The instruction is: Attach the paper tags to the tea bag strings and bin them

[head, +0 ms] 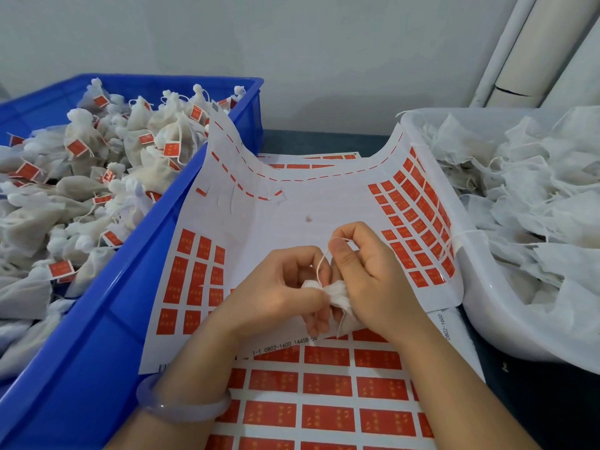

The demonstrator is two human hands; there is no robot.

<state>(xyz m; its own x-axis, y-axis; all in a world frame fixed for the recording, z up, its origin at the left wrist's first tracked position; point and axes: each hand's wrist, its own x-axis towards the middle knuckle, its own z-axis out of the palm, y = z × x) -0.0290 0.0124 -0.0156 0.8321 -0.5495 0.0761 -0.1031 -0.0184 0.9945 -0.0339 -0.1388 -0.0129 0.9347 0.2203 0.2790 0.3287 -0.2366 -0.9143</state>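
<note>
Fingers (pixel 337 251) pinching string (pixel 319 267), tea bag (pixel 337 293) between both hands

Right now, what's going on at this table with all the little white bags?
A person is tagging tea bags by hand. The left hand and right hand together hold one white tea bag, the right pinching its string. It has no tag yet. A sheet of red tags, partly used, lies under the hands. The blue bin on the left holds tagged bags; the white tub on the right holds untagged ones.
</note>
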